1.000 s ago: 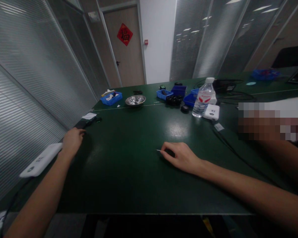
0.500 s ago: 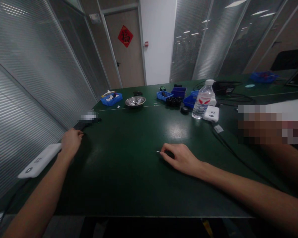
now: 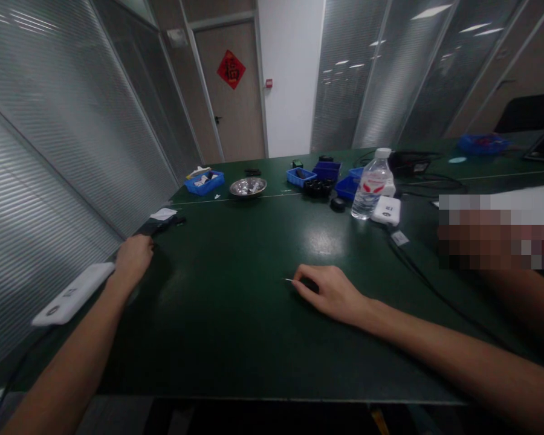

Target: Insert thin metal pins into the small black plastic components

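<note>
My right hand (image 3: 329, 291) rests over the green table (image 3: 226, 302), thumb and forefinger closed in a pinch. A thin, pale, needle-like piece (image 3: 289, 280) sticks out to the left from its fingertips. My left hand (image 3: 133, 257) reaches to the table's left side with its fingers curled. Whatever those fingers hold, if anything, is hidden. Just beyond them lies a dark flat object (image 3: 154, 226) with a white paper (image 3: 164, 214) at its far end. A white power bank (image 3: 72, 295) with a cable lies beside my left wrist.
Farther back stand a metal dish (image 3: 248, 188) with small pieces, a blue basket (image 3: 205, 182) and several blue trays (image 3: 325, 170). A water bottle (image 3: 372, 184) stands near another white power bank (image 3: 387, 210). Another person's arm (image 3: 521, 290) extends in at the right.
My left hand has shifted slightly, its fingers turning more out of sight. The right hand keeps its pinch on the thin piece. The whole view has tilted a little.
</note>
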`<state>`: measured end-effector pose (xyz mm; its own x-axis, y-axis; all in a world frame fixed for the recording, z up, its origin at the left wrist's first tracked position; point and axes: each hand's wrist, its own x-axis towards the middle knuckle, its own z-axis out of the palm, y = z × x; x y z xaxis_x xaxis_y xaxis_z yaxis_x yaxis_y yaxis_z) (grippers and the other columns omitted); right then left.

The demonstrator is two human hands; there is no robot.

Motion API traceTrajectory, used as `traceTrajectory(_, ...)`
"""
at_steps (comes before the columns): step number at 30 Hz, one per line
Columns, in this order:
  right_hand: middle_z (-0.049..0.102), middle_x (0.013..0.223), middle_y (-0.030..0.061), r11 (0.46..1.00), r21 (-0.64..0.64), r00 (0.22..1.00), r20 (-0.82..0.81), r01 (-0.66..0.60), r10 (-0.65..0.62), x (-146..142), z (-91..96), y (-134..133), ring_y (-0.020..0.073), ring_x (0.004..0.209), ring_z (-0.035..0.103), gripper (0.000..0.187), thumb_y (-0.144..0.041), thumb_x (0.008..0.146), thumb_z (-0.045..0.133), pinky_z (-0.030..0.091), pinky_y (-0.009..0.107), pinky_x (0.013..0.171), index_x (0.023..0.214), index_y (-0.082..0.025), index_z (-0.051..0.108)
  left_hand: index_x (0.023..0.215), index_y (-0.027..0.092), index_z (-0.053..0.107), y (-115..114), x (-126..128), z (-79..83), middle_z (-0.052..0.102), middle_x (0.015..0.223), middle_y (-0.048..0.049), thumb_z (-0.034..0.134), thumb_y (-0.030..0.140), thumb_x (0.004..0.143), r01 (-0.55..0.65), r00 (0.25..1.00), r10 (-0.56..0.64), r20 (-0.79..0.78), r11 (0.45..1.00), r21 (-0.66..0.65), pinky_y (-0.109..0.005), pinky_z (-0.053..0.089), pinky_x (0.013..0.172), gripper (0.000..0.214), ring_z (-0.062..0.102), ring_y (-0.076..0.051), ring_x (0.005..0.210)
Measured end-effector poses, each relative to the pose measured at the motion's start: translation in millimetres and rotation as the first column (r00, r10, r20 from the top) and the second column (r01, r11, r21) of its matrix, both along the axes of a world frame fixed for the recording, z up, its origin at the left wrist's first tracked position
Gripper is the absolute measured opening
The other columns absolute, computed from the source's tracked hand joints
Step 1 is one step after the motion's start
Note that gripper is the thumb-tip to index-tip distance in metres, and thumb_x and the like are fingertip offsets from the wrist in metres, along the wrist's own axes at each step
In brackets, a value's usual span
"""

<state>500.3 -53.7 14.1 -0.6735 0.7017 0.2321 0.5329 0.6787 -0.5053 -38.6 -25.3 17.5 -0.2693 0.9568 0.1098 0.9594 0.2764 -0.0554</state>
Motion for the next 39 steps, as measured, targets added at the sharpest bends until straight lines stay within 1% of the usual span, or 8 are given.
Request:
traceTrajectory(3,0.069,0.084,0.0013,1.0,-0.008,1.0,-0.003,-0.007,0.007,1,-1.3,1,0.0131,0.067,0.059,0.023,-0.038,0.103,0.051,0.039,0.027,0.061,0.102,-0.021,0.066,0.099,0.004,0.073,5,-6,0.4,0.07,0.1,-0.0224,0.046,0.019,0.091,-0.011,0.997,0.012,-0.073,1.0,0.015,-0.041,0.049,0.087,0.032,0.065,-0.032,0.095)
traceTrajectory(7,0.069,0.086,0.0019,1.0,0.0,1.0,-0.014,-0.012,0.012,2,-3.8,1,0.0131,0.067,0.059,0.023,-0.038,0.103,0.051,0.039,0.027,0.062,0.103,-0.021,0.066,0.1,0.008,0.074,11,-15,1.6,0.071,0.1,-0.0183,0.051,0.019,0.089,0.003,0.995,-0.002,-0.104,1.0,0.004,-0.037,0.05,0.086,0.028,0.065,-0.029,0.095)
traceTrajectory(10,0.069,0.085,0.0014,1.0,0.005,1.0,-0.017,-0.011,0.011,1,-4.1,1,0.0129,0.067,0.059,0.022,-0.038,0.103,0.051,0.039,0.027,0.062,0.102,-0.021,0.066,0.109,0.01,0.072,10,-19,-1.2,0.07,0.104,-0.0162,0.051,0.02,0.09,0.023,0.993,-0.022,-0.119,1.0,0.006,-0.037,0.05,0.087,0.03,0.065,-0.029,0.097)
traceTrajectory(12,0.069,0.084,0.0008,1.0,0.006,1.0,-0.02,-0.005,0.005,1,-3.7,1,0.0126,0.066,0.059,0.023,-0.038,0.103,0.051,0.039,0.027,0.062,0.101,-0.021,0.066,0.116,0.013,0.071,8,-20,-4.9,0.068,0.109,-0.0159,0.048,0.021,0.093,0.033,0.991,-0.031,-0.127,0.999,0.016,-0.039,0.05,0.087,0.034,0.064,-0.03,0.1)
traceTrajectory(14,0.069,0.084,0.0008,1.0,0.001,1.0,-0.016,-0.004,0.004,0,-3.2,1,0.0125,0.066,0.059,0.023,-0.038,0.103,0.051,0.038,0.026,0.061,0.101,-0.021,0.066,0.119,0.015,0.071,6,-22,-8.7,0.065,0.112,-0.0162,0.045,0.023,0.094,0.033,0.992,-0.029,-0.125,0.999,0.028,-0.04,0.05,0.088,0.037,0.063,-0.031,0.102)
traceTrajectory(25,0.069,0.083,0.0006,1.0,-0.003,1.0,-0.02,0.004,-0.005,0,-0.7,1,0.0124,0.067,0.059,0.022,-0.037,0.102,0.052,0.039,0.026,0.062,0.101,-0.021,0.067,0.117,0.014,0.071,11,-34,-15.8,0.063,0.112,-0.0143,0.045,0.022,0.093,0.013,0.999,-0.01,-0.044,0.997,0.07,-0.039,0.05,0.09,0.036,0.063,-0.029,0.102)
traceTrajectory(33,0.068,0.082,0.0009,1.0,-0.004,1.0,-0.018,0.001,-0.001,0,-0.1,1,0.0125,0.065,0.058,0.022,-0.037,0.102,0.052,0.037,0.026,0.061,0.1,-0.021,0.067,0.119,0.014,0.071,9,-32,-16.2,0.062,0.112,-0.015,0.045,0.024,0.094,0.02,0.998,-0.015,-0.058,0.996,0.087,-0.041,0.05,0.09,0.037,0.063,-0.03,0.1)
traceTrajectory(39,0.068,0.081,0.0006,1.0,-0.002,1.0,-0.016,0.001,-0.001,0,0.9,1,0.0122,0.065,0.057,0.023,-0.038,0.102,0.052,0.037,0.026,0.06,0.1,-0.02,0.067,0.119,0.014,0.071,6,-27,-14.6,0.062,0.116,-0.0154,0.045,0.024,0.095,0.012,0.998,-0.007,-0.056,0.996,0.089,-0.041,0.049,0.093,0.037,0.062,-0.031,0.106)
